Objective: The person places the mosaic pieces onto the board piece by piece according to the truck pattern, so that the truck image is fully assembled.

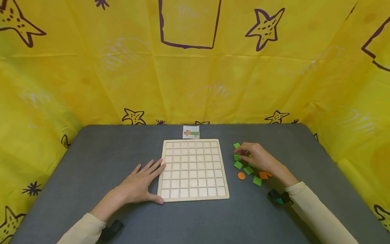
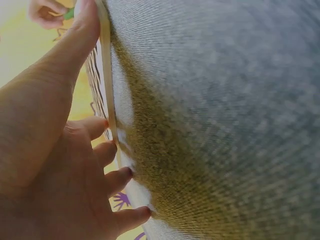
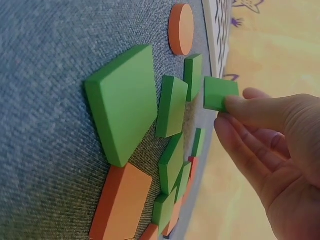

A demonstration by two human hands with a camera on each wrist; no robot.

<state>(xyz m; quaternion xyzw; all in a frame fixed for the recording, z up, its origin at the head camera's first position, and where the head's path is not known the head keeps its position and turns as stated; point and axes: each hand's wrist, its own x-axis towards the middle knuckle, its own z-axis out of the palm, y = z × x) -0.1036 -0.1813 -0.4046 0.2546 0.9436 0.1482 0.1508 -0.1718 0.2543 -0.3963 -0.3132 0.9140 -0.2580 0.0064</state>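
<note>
My left hand [image 1: 137, 186] lies with spread fingers along the left edge of a pale wooden grid board [image 1: 195, 199]. Its thumb and fingertips touch the frame there. To the right of the board, my right hand [image 1: 257, 157] pinches a green square tile [image 3: 217, 93] between thumb and fingers, held above other green tiles [image 1: 248, 169] scattered on the table. An orange disc [image 1: 241, 176] and orange tiles [image 3: 122, 202] lie among these. In the right wrist view a red piece [image 3: 190, 176] shows behind the green ones, partly hidden.
A small card [image 1: 191, 133] with a coloured grid picture lies just behind the board. The grey table [image 1: 122, 145] is bounded by a yellow cloth [image 1: 189, 84] with starfish drawings at the back and sides. Dark wrist devices [image 1: 112, 229] hang under both forearms.
</note>
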